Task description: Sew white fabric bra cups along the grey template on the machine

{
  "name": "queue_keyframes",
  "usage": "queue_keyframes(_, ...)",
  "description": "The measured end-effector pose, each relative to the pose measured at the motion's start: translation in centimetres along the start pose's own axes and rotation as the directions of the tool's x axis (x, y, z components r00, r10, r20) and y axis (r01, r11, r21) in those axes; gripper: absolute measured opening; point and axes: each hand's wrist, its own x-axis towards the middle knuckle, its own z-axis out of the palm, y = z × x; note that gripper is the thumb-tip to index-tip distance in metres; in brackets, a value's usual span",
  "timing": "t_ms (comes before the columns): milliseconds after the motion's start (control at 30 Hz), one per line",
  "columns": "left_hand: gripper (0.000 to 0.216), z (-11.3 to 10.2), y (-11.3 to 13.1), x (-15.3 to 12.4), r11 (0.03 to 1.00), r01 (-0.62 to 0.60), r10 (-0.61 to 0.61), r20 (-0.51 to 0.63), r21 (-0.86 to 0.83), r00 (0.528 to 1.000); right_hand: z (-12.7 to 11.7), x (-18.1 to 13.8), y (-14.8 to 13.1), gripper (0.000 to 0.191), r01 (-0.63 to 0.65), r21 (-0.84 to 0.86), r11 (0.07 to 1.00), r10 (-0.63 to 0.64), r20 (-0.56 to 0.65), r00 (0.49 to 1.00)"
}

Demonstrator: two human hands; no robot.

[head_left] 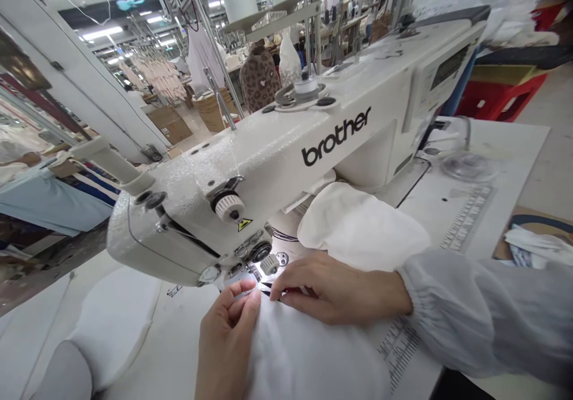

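White fabric [308,352] lies over the sewing machine's bed, its far edge by the presser foot [256,271]. My left hand [233,322] pinches the edge of this fabric between thumb and fingertips, just in front of the needle area. From the right, my right hand [326,286] closes around small thread snips [265,289]. Their dark blade tips point at my left fingertips, and a bit of red shows inside the palm. Most of the snips is hidden by my fingers. Whether a thread lies between the blades is too small to tell.
The white sewing machine [277,149] arches over my hands. Another white padded piece [362,227] lies behind my right hand, and more white pieces [111,316] lie on the left. A ruler scale [468,218] marks the tabletop. A red stool [496,98] stands beyond.
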Motion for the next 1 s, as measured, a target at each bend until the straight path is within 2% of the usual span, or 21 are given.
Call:
queue_keyframes(233,0.053,0.3,0.5,-0.3,0.999,-0.021,0.021,-0.011,0.03,1.0,0.3,-0.1,0.3,0.022,0.033,-0.007,0.999,-0.033,-0.025,0.999)
queue_keyframes(433,0.054,0.5,0.3,-0.3,0.994,-0.066,0.067,-0.005,0.081,0.998,0.4,0.0,0.5,0.023,0.061,0.024,0.998,-0.056,-0.165,0.985)
queue_keyframes(667,0.033,0.5,0.4,-0.4,0.992,-0.129,0.13,-0.032,0.012,0.991,-0.1,-0.1,0.3,0.025,-0.007,0.005,1.0,0.008,-0.091,0.996)
queue_keyframes(1000,0.039,0.8,0.4,-0.2,0.997,-0.079,0.078,-0.078,-0.008,0.994,-0.2,-0.1,-0.1,0.025,-0.042,0.006,0.999,0.042,-0.055,0.998)
